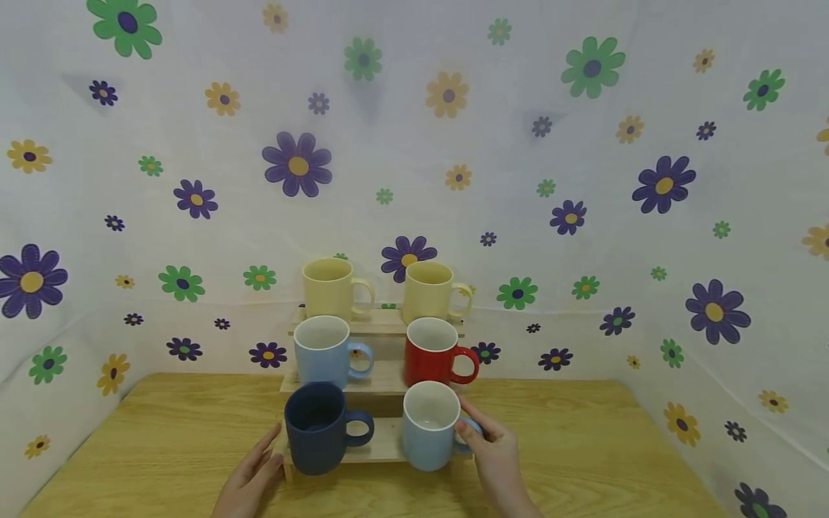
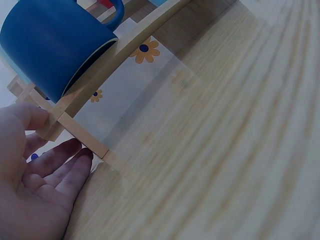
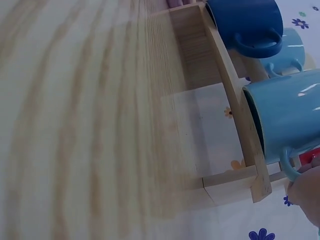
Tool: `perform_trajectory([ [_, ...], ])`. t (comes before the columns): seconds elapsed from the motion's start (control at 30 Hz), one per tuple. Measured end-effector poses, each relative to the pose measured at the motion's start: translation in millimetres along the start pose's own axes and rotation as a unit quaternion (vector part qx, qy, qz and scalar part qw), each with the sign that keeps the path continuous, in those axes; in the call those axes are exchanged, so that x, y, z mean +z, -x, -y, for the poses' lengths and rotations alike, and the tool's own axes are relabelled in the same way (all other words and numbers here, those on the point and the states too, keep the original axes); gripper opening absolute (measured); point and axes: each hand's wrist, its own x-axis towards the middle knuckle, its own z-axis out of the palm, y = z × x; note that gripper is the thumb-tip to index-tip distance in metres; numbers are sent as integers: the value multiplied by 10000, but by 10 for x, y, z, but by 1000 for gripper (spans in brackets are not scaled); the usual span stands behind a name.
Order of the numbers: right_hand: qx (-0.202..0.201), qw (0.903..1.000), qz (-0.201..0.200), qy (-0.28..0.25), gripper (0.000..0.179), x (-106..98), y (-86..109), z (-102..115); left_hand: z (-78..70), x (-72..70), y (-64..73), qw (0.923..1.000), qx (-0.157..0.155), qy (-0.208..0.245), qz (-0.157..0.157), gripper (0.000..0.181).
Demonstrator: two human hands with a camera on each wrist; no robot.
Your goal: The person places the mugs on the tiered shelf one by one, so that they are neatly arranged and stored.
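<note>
A three-step wooden rack (image 1: 382,450) carries two mugs on each step. On the lowest step stand a navy mug (image 1: 315,432) at left and a light blue mug (image 1: 427,435) at right, both at its front edge. My right hand (image 1: 497,453) pinches the light blue mug's handle between thumb and fingers. At the rack's left end, my left hand (image 1: 249,475) holds the lowest step's corner, thumb against the board and the other fingers (image 2: 65,155) beside the leg. The right wrist view shows the light blue mug (image 3: 285,112) resting on the board.
Behind, the middle step holds another light blue mug (image 1: 322,352) and a red mug (image 1: 429,352). Two pale yellow mugs (image 1: 327,291) occupy the top step. The rack stands on a wood-grain table (image 1: 570,446), before a flower-patterned cloth (image 1: 414,144).
</note>
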Motion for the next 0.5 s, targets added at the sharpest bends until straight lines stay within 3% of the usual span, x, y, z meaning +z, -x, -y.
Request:
perform_trajectory([
  [0.23,162,9996,185,101,48,-45,7,17,-6,4,6,9999,83,119,-5,63],
  [0.5,-174,9912,773,1060,41,-183,-41,75,6,-31,17,9999,127,43,-17,65],
])
